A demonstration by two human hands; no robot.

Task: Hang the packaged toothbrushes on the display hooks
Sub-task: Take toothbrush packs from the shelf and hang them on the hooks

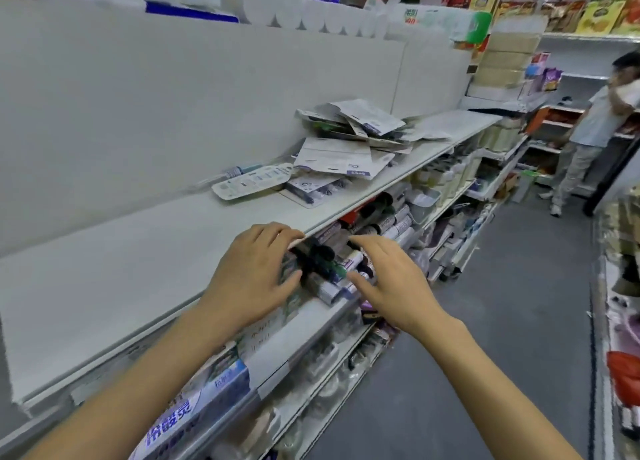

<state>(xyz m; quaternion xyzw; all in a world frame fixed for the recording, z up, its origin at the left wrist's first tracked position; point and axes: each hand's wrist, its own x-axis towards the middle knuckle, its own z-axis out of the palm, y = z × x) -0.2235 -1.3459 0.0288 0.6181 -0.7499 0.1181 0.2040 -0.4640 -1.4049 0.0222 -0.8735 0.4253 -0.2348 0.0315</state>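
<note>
Two hands [311, 276], white shelf [138, 251], shop aisle [519, 321]

Motion blur smears the toothbrush packs [346, 147], and the left hand [256, 272] hides its grip.

Chinese "…敏灵" on blue box [180, 421]

Shop aisle: long stocked shelves [346, 213], packaged goods [346, 154], shopper [588, 127] beyond
</note>
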